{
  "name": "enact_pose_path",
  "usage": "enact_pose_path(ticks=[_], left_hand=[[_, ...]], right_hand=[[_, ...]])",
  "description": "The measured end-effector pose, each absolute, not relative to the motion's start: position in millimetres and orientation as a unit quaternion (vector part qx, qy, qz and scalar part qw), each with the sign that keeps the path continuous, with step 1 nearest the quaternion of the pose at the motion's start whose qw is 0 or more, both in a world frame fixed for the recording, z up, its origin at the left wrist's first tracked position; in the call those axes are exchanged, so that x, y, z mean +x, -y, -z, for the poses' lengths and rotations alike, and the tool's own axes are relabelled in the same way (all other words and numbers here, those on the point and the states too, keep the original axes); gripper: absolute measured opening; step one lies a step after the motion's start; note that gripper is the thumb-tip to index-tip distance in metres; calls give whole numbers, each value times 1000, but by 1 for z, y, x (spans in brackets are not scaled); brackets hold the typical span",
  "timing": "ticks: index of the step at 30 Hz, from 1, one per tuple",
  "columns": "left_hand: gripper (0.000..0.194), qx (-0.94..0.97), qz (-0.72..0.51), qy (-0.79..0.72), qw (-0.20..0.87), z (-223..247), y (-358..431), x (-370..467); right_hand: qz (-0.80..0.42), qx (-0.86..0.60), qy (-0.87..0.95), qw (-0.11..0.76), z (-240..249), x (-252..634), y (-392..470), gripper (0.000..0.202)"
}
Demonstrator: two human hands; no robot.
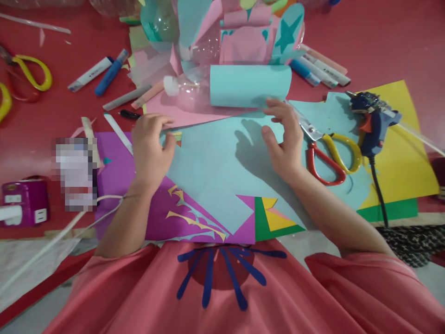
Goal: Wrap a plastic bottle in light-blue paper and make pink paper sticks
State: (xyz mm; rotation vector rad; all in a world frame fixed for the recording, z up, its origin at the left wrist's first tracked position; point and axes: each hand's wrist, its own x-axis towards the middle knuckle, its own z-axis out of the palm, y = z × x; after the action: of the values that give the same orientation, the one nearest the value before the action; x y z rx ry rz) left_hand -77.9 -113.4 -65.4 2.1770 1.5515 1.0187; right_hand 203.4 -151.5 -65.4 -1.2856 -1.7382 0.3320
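Note:
A clear plastic bottle [193, 93] with a white cap lies on its side, its body wrapped in light blue paper [250, 86]. Over the left part of a large light blue sheet [208, 162], my left hand [153, 146] is curved with thumb and fingers apart, holding nothing. My right hand [283, 139] hovers on the other side below the wrapped bottle, fingers spread and bent, also holding nothing. Just right of it lie scissors [314, 134] with one red and one yellow handle. A blue glue gun [375, 125] rests farther right on yellow paper.
Decorated bottles [243, 44] stand at the back. Markers [111, 72] lie on both sides. At left are a pixelated phone-like object [76, 174], a purple power adapter [24, 202] and more scissors [33, 72]. Paper scraps [196, 218] litter the purple sheet [156, 218]. A black cord [378, 190] trails from the glue gun.

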Motion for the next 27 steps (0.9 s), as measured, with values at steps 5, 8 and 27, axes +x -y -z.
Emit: enact_pose_path(ticks=[5, 8, 27], left_hand=[[16, 752, -299, -582, 74, 77, 108, -91], [20, 756, -315, -570, 65, 76, 111, -87], [22, 786, -421, -438, 114, 76, 138, -61]], right_hand=[[-140, -477, 748, 439, 68, 196, 156, 25], [-150, -438, 785, 411, 68, 190, 160, 27], [-330, -370, 808, 317, 71, 173, 172, 33]])
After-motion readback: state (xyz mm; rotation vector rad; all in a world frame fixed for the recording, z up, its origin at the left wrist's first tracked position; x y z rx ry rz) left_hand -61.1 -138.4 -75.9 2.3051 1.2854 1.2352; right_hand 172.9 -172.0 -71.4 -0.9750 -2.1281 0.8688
